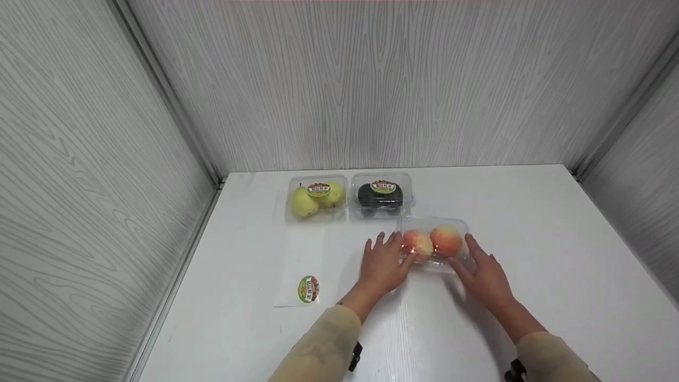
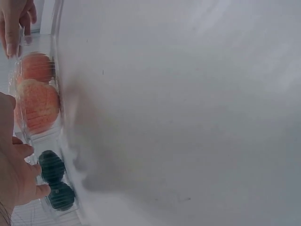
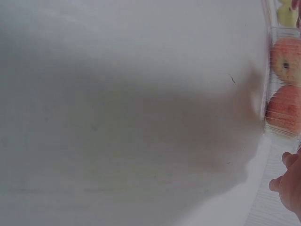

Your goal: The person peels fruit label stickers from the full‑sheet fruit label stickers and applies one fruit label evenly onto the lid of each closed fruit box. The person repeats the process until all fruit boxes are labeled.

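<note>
A clear plastic clamshell box [image 1: 435, 264] with two red-and-yellow peaches [image 1: 446, 240] lies between both hands. My left hand [image 1: 383, 263] is at its left end, fingers spread and pointing away, the thumb by the front edge. At the right end, my right hand [image 1: 485, 278] has its thumb near the front corner and its fingers along the side. The fingers look mostly straight on both hands. In the left wrist view the peaches [image 2: 38, 106] show through the box wall, with my left fingers [image 2: 23, 149] beside it. The right wrist view catches part of my right hand [image 3: 290, 186].
Behind stand a clear box of yellow-green pears [image 1: 304, 202] and one of dark round fruit [image 1: 380, 196], each with an oval label on top. A backing sheet [image 1: 286, 291] with one oval sticker [image 1: 308, 289] lies front left. Wood-grain panels [image 1: 371, 85] surround the white table [image 1: 228, 297].
</note>
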Demonstrator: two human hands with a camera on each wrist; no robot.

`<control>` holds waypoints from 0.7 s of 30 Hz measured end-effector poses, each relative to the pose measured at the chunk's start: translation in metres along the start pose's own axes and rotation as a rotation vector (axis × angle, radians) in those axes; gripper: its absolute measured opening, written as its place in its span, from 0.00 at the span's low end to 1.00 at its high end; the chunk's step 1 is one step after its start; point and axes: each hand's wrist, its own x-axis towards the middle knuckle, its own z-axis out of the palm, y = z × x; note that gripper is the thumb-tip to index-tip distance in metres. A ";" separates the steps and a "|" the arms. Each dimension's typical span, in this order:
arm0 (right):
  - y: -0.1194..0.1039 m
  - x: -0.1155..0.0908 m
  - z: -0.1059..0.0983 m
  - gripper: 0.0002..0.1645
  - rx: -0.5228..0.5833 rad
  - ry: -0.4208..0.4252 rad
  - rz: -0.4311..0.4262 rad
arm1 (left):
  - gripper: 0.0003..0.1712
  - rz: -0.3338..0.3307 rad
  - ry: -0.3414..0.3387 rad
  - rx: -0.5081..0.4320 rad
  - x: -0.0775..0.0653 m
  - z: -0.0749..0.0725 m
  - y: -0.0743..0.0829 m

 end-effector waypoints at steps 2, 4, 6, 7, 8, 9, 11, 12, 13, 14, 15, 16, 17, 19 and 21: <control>-0.002 0.000 0.001 0.49 -0.002 -0.013 0.011 | 0.34 0.000 -0.002 0.002 -0.002 -0.001 -0.001; -0.004 -0.001 0.002 0.50 -0.003 -0.026 0.020 | 0.33 0.003 0.002 0.003 -0.004 -0.003 -0.002; -0.006 -0.001 0.004 0.50 0.000 -0.030 0.018 | 0.33 0.007 0.011 0.003 -0.007 -0.003 -0.004; -0.007 -0.001 0.005 0.50 -0.001 -0.025 0.010 | 0.33 0.010 0.021 0.006 -0.008 -0.003 -0.005; -0.007 0.000 0.006 0.49 0.001 -0.020 0.002 | 0.33 0.014 0.028 0.012 -0.010 -0.003 -0.006; -0.007 0.000 0.007 0.49 0.001 -0.015 -0.007 | 0.33 0.016 0.030 0.020 -0.011 -0.004 -0.007; -0.008 0.000 0.009 0.49 0.002 -0.006 -0.022 | 0.34 0.021 0.031 0.037 -0.013 -0.004 -0.010; -0.009 0.000 0.010 0.49 0.002 -0.004 -0.026 | 0.34 0.019 0.029 0.043 -0.014 -0.005 -0.011; -0.010 0.000 0.010 0.49 0.003 -0.004 -0.029 | 0.34 0.017 0.026 0.049 -0.014 -0.006 -0.012; -0.011 0.000 0.011 0.49 0.005 -0.006 -0.031 | 0.34 0.016 0.026 0.053 -0.015 -0.007 -0.013; -0.012 0.000 0.012 0.50 0.005 -0.007 -0.031 | 0.34 0.014 0.026 0.054 -0.016 -0.008 -0.015; -0.013 0.001 0.013 0.50 0.006 -0.009 -0.032 | 0.34 0.013 0.023 0.057 -0.017 -0.009 -0.016; -0.014 0.001 0.014 0.50 0.008 -0.011 -0.032 | 0.34 0.011 0.021 0.060 -0.018 -0.009 -0.018; -0.017 0.001 0.017 0.50 0.008 -0.015 -0.036 | 0.35 0.008 0.023 0.064 -0.021 -0.010 -0.021; -0.019 0.002 0.019 0.50 0.005 -0.018 -0.038 | 0.35 0.007 0.030 0.057 -0.024 -0.011 -0.024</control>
